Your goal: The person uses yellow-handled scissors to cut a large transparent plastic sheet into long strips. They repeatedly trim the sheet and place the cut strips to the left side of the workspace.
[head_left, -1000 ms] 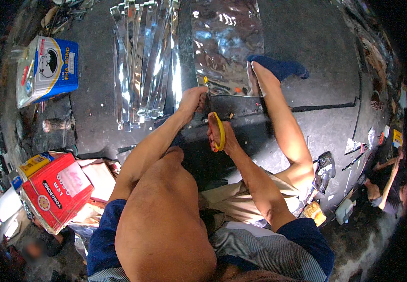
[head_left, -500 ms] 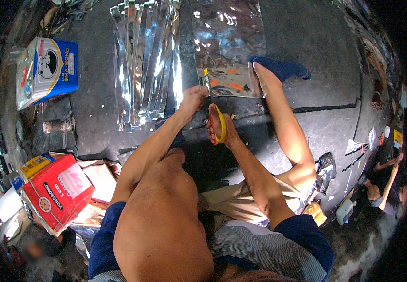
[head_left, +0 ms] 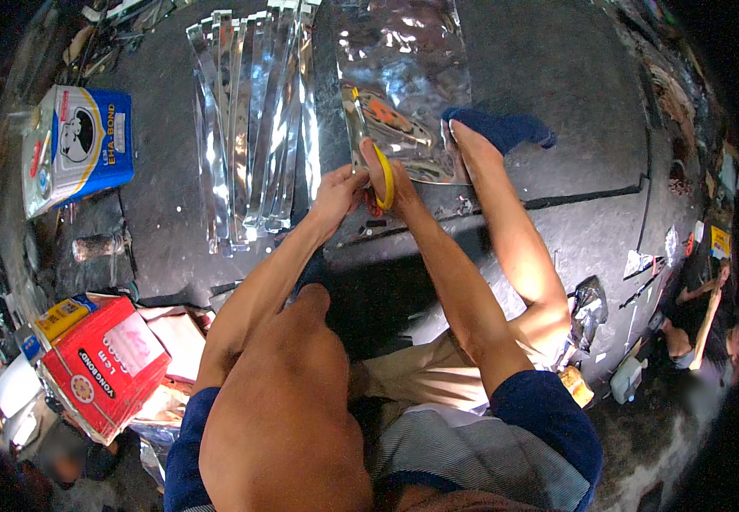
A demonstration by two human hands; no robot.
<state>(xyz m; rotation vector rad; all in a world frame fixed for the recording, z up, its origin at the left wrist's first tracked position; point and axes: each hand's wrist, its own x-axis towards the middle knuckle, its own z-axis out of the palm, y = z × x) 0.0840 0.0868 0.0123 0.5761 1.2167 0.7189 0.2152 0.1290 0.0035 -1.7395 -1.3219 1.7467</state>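
two hands at work on the floor: right hand point(head_left: 384, 175) gripping yellow-handled scissors point(head_left: 381, 183), left hand point(head_left: 338, 192) pinching the foil sheet point(head_left: 404, 85) edge taut, foot point(head_left: 472, 145) pinning it flat. cut strips point(head_left: 250, 119) are piled just left, out of the blades' way.

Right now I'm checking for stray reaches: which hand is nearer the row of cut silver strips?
Left. The left hand sits just right of the silver strips, at the sheet's edge. The right hand, holding yellow scissors, is farther right.

Foil strips point(head_left: 254, 128) left of sheet point(head_left: 404, 77); tin point(head_left: 79, 145) farther left
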